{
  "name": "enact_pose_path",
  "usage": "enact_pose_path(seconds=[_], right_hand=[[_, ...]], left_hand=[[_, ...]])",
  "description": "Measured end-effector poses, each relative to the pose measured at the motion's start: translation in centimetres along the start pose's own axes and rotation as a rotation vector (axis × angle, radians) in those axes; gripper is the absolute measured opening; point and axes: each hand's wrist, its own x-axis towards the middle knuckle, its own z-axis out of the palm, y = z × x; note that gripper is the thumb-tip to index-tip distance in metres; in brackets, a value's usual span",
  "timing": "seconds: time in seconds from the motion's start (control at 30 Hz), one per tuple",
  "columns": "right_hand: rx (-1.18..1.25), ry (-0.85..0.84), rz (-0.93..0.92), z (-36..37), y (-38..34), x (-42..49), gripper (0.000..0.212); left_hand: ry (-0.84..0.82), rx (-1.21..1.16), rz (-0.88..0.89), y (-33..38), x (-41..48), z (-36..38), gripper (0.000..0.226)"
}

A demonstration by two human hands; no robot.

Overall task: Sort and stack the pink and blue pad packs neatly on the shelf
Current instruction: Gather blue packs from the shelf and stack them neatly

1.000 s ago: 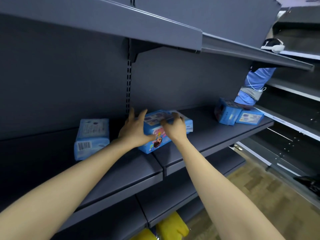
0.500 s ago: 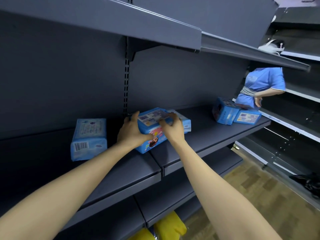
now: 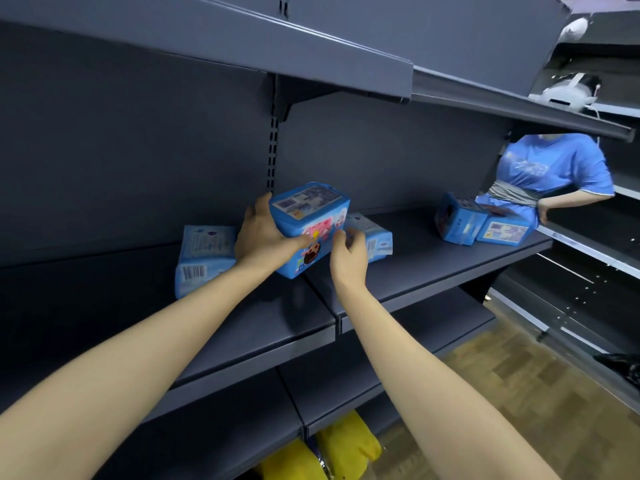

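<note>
Now left hand (image 3: 263,233) grips left end of blue plastic pad pack with pink cartoon print (image 3: 311,216), tilted on grey metal shelf (image 3: 433,265) just before pale blue pack (image 3: 375,237); right hand (image 3: 348,254) curls beside its front — grip unclear. Square edges, lower flat.

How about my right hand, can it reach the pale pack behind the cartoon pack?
Probably yes. The right hand hovers beside the pale pack holding nothing, with nothing between them; the cartoon pack, held by the left hand, covers only one end.
</note>
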Motion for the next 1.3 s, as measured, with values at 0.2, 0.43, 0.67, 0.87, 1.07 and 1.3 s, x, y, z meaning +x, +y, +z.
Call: enact_pose_path(seconds=[0.2,0.43,0.67,0.87,1.07,1.3], right_hand=[[0.15,-0.182,-0.078,2.6,-2.6,-4.2,0.042],[0.271,-0.11,0.027,1.0,-3.6,-5.4,0.052],[0.315,-0.103,0.018,0.6,-4.4,-8.3,0.105],[0.221,-0.087,-0.001,2.8,-5.8,-12.5,0.083],[0.259,-0.167,0.06,6.1,-8.3,-17.3,0.08],[0.271,-0.482,0.029,10.4,-9.4,-23.1,0.066]], left_hand=[[0.074,-0.041,-0.107,1.7,-1.1,-1.1,0.09],[-0.049,0.022,0.129,2.2,-4.9,-2.2,0.052],[-0.119,0.066,0.302,1.7,-9.6,-5.1,0.061],[-0.144,-0.028,0.307,-0.3,-12.4,-10.9,0.062],[-0.1,-0.12,0.341,-3.3,-14.3,-18.3,0.048],[0.012,0.063,0.074,-8.4,-16.1,-28.8,0.084]])
